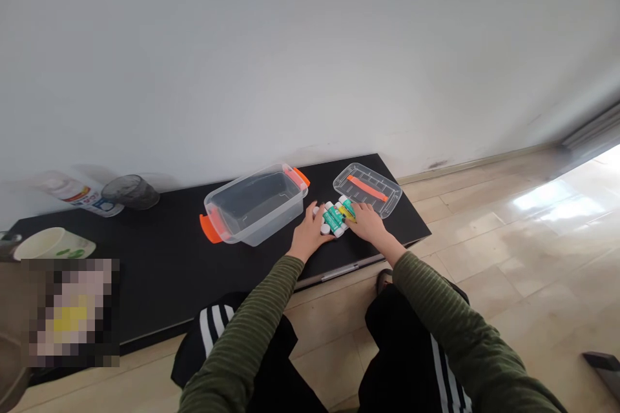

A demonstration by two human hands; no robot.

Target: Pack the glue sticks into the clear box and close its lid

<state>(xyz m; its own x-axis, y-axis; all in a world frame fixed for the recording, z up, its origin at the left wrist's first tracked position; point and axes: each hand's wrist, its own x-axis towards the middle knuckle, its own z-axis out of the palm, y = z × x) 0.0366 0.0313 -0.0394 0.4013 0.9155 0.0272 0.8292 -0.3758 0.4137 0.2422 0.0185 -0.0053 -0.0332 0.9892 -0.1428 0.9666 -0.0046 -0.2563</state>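
Black counter (159,284) against a grey wall (310,45), head view; on it, green-and-white tubes (333,218) between clear bin (271,226) and lid (367,188); liable to roll apart if pressed unevenly; left hand (309,232) arched around one side, right hand (367,222) curled over the other; fingers clamped or merely resting, impossible to tell; forearms (252,326) stretched forward.
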